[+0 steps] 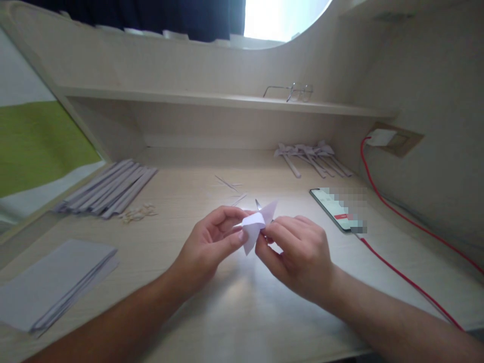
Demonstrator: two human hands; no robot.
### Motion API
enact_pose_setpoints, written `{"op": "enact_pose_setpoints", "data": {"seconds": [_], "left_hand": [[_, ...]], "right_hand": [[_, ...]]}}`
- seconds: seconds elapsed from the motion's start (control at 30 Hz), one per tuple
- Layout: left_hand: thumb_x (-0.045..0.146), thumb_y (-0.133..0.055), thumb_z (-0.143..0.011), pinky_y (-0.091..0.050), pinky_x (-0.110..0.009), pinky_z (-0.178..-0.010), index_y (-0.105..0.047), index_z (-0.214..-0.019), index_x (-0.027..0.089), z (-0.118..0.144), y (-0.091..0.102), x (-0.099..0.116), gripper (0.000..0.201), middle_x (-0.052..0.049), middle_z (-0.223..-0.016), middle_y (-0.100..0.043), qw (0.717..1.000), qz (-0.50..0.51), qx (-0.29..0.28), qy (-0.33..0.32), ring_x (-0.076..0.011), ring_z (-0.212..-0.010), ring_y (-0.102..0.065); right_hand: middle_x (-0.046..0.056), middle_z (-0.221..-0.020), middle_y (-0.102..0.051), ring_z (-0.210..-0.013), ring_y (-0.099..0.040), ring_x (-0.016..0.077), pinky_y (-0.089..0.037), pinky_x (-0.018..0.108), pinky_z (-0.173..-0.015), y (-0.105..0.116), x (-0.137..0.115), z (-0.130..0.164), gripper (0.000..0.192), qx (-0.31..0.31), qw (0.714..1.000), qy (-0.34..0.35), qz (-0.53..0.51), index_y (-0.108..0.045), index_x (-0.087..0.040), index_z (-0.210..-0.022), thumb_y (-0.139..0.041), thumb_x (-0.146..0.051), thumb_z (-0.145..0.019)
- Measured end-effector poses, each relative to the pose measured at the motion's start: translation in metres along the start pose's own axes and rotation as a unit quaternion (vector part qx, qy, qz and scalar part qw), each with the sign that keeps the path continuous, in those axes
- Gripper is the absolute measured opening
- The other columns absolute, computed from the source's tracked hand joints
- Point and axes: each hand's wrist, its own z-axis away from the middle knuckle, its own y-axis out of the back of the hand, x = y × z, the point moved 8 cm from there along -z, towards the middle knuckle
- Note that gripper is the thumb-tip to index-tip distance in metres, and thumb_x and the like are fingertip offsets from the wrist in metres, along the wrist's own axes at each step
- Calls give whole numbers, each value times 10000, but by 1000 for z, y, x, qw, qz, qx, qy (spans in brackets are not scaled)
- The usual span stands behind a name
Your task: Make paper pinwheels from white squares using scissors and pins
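Both hands meeting just above the bench [234,307], near its middle. Left hand [212,242] closed on the near side of a small folded paper piece [257,224], thumb and fingers pinching its white flap. Right hand [298,252] closed on the same piece from the other side, fingertips tucked against the fold. Pointed flap sticking up and to the right between the two grips; piece held clear of the surface, not resting on it.

For a clean fold, probably best: firm pinch on one side as an anchor, crease pressed with the other thumb along the whole edge, corners aligned before any flattening. Thin paper, likely to tear or skew under a hurried pull.

Pale wood-grain bench, smooth, glare near the front edge. At the left, a stack of flat sheets [53,287]; behind it, a row of long rolled paper sticks [109,189] with small scraps [138,213] beside them. At the back right, a cluster of finished folded pieces [312,159]. Phone [335,207] lying screen up to the right, red cable [408,280] running from it towards a wall socket [397,141]. Glasses [293,92] on the shelf [189,97] above. Bright window behind, green panel at far left.
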Motion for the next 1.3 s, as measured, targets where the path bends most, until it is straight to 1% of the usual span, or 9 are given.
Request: {"op": "enact_pose_setpoints", "data": {"seconds": [0.1,0.3,0.47,0.6,0.73,0.83,1.03,1.17,1.3], "left_hand": [[258,-832,-824,-526,-311,-966,-741,-1068,209,1,5,3,266,-77,-1203,-748,998,-51,21,-11,-216,-1098,-687],[331,-858,-793,-526,-276,-832,-770,-943,204,-1,10,8,215,-28,-921,-749,991,-115,69,-13,-175,-886,-672],[312,-877,-753,-533,-290,-834,-764,-898,193,-1,10,9,220,-25,-898,-761,987,-133,84,-3,-186,-868,-682],[301,-884,-738,-532,-291,-842,-773,-905,196,-1,10,6,227,-22,-903,-771,989,-124,81,5,-185,-866,-689],[294,-853,-774,-525,-293,-848,-776,-903,198,-1,10,2,179,-18,-896,-771,990,-122,71,11,-178,-857,-684],[259,-828,-780,-528,-296,-822,-779,-912,208,-1,13,0,150,-11,-898,-767,990,-112,80,14,-178,-841,-679],[271,-811,-806,-536,-292,-800,-782,-892,210,-1,13,0,110,-9,-866,-762,990,-117,78,17,-171,-814,-676],[311,-822,-819,-549,-276,-770,-779,-969,229,1,11,0,176,-17,-902,-768,988,-142,59,15,-182,-858,-689],[254,-856,-773,-564,-252,-762,-779,-1017,246,4,8,0,255,-20,-1002,-758,984,-173,26,9,-197,-962,-688]], "right_hand": [[-2,-599,-591,-566,-482,147,-288,349,-606,2,0,1,264,5,1000,5,6,-583,-197,-685,-601,-199,-948],[5,-611,-610,-573,-496,149,-300,350,-618,3,-1,0,273,3,1000,13,17,-618,-200,-692,-609,-236,-963],[5,-617,-636,-576,-521,148,-320,341,-620,4,-3,-2,259,1,1000,20,1,-661,-196,-713,-609,-229,-964],[9,-626,-637,-568,-513,144,-323,338,-616,0,-2,-2,261,-14,1000,14,-10,-649,-188,-720,-593,-235,-971],[7,-631,-634,-576,-512,144,-338,327,-630,-3,1,0,236,-18,1000,3,-18,-635,-197,-747,-580,-227,-974],[9,-641,-640,-583,-516,148,-354,325,-641,-4,2,1,205,-18,999,-2,-32,-646,-200,-782,-581,-225,-975],[8,-661,-622,-588,-495,142,-345,322,-623,-7,4,1,233,-37,996,-11,-80,-622,-189,-774,-555,-219,-995],[8,-680,-616,-601,-498,140,-357,311,-619,-9,7,1,231,-45,992,-27,-111,-598,-191,-774,-543,-202,-999],[16,-703,-617,-615,-511,147,-368,314,-629,-9,7,2,215,-51,991,-34,-118,-597,-186,-803,-526,-201,-1006]]}}
